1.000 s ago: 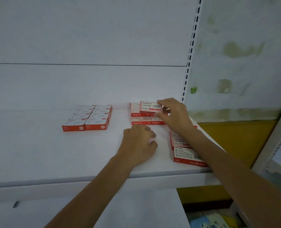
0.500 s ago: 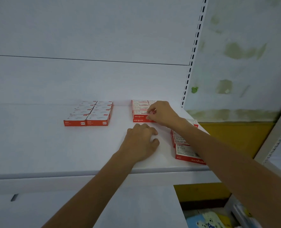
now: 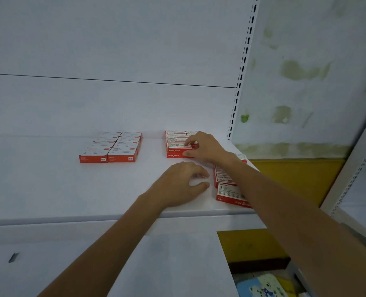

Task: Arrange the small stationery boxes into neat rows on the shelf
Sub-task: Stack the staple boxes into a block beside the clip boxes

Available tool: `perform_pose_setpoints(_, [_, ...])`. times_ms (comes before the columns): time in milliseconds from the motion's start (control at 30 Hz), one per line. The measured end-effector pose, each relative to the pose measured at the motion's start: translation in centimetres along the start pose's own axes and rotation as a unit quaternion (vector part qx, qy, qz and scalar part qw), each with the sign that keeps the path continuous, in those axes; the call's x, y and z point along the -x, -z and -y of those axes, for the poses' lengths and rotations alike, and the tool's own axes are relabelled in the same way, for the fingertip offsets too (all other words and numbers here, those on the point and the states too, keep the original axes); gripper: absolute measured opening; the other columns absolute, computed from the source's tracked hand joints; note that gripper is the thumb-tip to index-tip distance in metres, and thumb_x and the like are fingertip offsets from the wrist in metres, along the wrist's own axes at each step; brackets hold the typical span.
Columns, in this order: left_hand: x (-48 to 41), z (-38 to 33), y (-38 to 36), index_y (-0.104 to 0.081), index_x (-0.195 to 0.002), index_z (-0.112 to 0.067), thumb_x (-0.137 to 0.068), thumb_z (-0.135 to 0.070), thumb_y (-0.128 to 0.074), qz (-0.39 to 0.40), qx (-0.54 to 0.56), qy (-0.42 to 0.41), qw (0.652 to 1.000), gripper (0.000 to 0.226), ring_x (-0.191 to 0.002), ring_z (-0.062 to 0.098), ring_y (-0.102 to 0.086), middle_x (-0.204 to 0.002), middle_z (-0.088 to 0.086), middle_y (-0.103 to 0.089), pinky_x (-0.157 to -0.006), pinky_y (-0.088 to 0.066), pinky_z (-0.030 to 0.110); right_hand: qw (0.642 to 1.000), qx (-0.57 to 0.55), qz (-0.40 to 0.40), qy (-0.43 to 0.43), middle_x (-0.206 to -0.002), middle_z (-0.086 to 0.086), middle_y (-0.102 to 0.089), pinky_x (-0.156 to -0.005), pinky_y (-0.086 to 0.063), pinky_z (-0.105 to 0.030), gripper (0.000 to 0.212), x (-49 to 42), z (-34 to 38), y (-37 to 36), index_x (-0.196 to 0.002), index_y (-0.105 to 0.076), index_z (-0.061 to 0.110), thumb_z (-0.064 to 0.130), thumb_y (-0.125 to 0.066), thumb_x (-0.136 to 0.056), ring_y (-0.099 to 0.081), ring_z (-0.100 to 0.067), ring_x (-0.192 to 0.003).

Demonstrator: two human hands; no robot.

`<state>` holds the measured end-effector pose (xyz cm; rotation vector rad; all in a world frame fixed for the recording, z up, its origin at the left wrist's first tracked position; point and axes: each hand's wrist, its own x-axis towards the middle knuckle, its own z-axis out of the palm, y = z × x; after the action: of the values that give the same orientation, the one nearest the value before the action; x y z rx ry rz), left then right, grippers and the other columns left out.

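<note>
Small red-and-white stationery boxes lie on the white shelf (image 3: 49, 189). A tidy two-column block (image 3: 111, 148) sits left of centre. A second block (image 3: 175, 139) stands at the back right, stacked two high at its front. My right hand (image 3: 207, 146) reaches over it, and its fingertips and thumb pinch the upper front box (image 3: 174, 147). My left hand (image 3: 177, 187) rests on the shelf near the front edge, fingers loosely curled and holding nothing. Several loose boxes (image 3: 227, 192) lie by the shelf's right end, partly hidden under my right forearm.
A slotted upright post (image 3: 243, 61) bounds the shelf on the right, with a stained wall (image 3: 306, 82) beyond it. Bare shelf surface stretches to the left. Below right, a colourful printed item (image 3: 261, 286) lies under the shelf.
My right hand brought a box it held above the right block down onto the block's front and stays on it. My left hand has barely moved.
</note>
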<state>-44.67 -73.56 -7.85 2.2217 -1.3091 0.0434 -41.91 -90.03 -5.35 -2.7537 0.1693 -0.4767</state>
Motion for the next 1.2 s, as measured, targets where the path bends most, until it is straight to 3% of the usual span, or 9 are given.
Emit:
perform_pose_setpoints(133, [0.5, -0.4, 0.1, -0.055, -0.121, -0.024, -0.090, -0.039, -0.048, 0.000, 0.017, -0.017, 1.000, 0.035, -0.112, 0.008, -0.047, -0.128, -0.006, -0.055, -0.093, -0.031, 0.020, 0.998, -0.047, 0.034, -0.017, -0.123, -0.006, -0.056, -0.085, -0.039, -0.021, 0.045, 0.7, -0.4, 1.7, -0.126, -0.053, 0.019, 0.038, -0.060, -0.086, -0.054, -0.016, -0.103])
perform_pose_setpoints(200, [0.5, -0.5, 0.2, -0.053, -0.122, -0.026, -0.092, -0.040, -0.044, 0.012, 0.024, -0.015, 1.000, 0.035, -0.114, 0.008, -0.045, -0.130, -0.007, -0.053, -0.094, -0.031, 0.021, 0.997, -0.069, -0.004, -0.037, -0.119, -0.004, -0.059, -0.077, -0.038, -0.016, 0.035, 1.6, -1.6, 2.9, -0.122, -0.056, 0.020, 0.033, -0.055, -0.090, -0.054, -0.013, -0.098])
perform_pose_setpoints(367, [-0.2, -0.5, 0.1, -0.053, -0.124, -0.025, -0.095, -0.035, -0.039, 0.030, 0.068, -0.001, 0.997, 0.034, -0.112, 0.008, -0.048, -0.130, -0.006, -0.053, -0.092, -0.035, 0.021, 0.994, -0.031, -0.048, -0.092, -0.117, -0.005, -0.063, -0.085, -0.037, -0.020, 0.026, 5.5, -6.2, 5.3, -0.110, -0.065, 0.012, 0.023, -0.049, -0.092, -0.057, -0.017, -0.105])
perform_pose_setpoints(600, [-2.9, -0.8, -0.2, -0.055, -0.122, -0.023, -0.095, -0.034, -0.039, 0.017, 0.101, -0.009, 0.995, 0.032, -0.089, -0.011, -0.045, -0.114, -0.018, -0.050, -0.068, -0.035, 0.000, 0.986, -0.071, -0.052, -0.143, -0.121, 0.000, -0.058, -0.081, -0.035, -0.020, 0.026, 8.2, -9.6, 4.7, -0.110, -0.065, 0.018, 0.020, -0.059, -0.085, -0.052, -0.010, -0.095])
perform_pose_setpoints(767, [-4.2, -0.3, -1.7, -0.058, -0.117, -0.021, -0.095, -0.031, -0.042, 0.021, 0.084, -0.017, 0.996, 0.029, -0.101, 0.005, -0.051, -0.120, -0.007, -0.059, -0.077, -0.036, 0.016, 0.992, -0.045, -0.041, -0.113, -0.114, 0.002, -0.060, -0.077, -0.037, -0.019, 0.024, 7.5, -10.2, 4.6, -0.104, -0.065, 0.020, 0.026, -0.067, -0.081, -0.056, -0.012, -0.094])
perform_pose_setpoints(867, [-4.2, 0.3, -1.7, -0.059, -0.113, -0.021, -0.094, -0.029, -0.043, 0.003, 0.104, -0.010, 0.995, 0.026, -0.096, 0.003, -0.049, -0.117, -0.006, -0.060, -0.074, -0.033, 0.008, 0.994, -0.046, -0.028, -0.096, -0.106, -0.001, -0.066, -0.078, -0.040, -0.019, 0.025, 7.2, -10.3, 4.9, -0.102, -0.067, 0.015, 0.024, -0.070, -0.079, -0.059, -0.013, -0.090])
perform_pose_setpoints(1033, [-4.0, 0.5, -1.3, -0.056, -0.115, -0.024, -0.092, -0.027, -0.049, -0.059, 0.129, 0.013, 0.990, 0.024, -0.089, -0.004, -0.048, -0.119, -0.006, -0.056, -0.070, -0.033, 0.005, 0.987, -0.071, -0.114, -0.090, -0.106, -0.001, -0.065, -0.072, -0.038, -0.006, 0.026, 6.5, -9.7, 5.6, -0.105, -0.066, 0.011, 0.013, -0.069, -0.079, -0.057, -0.008, -0.085])
perform_pose_setpoints(1100, [-3.8, 0.2, -1.0, -0.049, -0.124, -0.024, -0.090, -0.024, -0.053, -0.096, 0.139, 0.013, 0.985, 0.034, -0.099, -0.001, -0.048, -0.129, -0.003, -0.052, -0.078, -0.035, 0.007, 0.985, -0.101, -0.123, -0.071, -0.101, 0.003, -0.065, -0.066, -0.038, 0.000, 0.024, 6.2, -8.5, 6.1, -0.103, -0.067, 0.014, 0.015, -0.070, -0.079, -0.058, -0.003, -0.080])
perform_pose_setpoints(1200, [-3.9, -0.3, 0.1, -0.030, -0.139, -0.028, -0.090, -0.023, -0.054, -0.164, 0.161, 0.035, 0.973, 0.055, -0.119, 0.012, -0.046, -0.142, -0.001, -0.041, -0.093, -0.041, 0.026, 0.984, -0.156, -0.079, -0.029, -0.091, 0.015, -0.065, -0.067, -0.040, -0.003, 0.018, 5.7, -5.6, 6.6, -0.095, -0.068, 0.024, 0.018, -0.071, -0.077, -0.060, 0.006, -0.077])
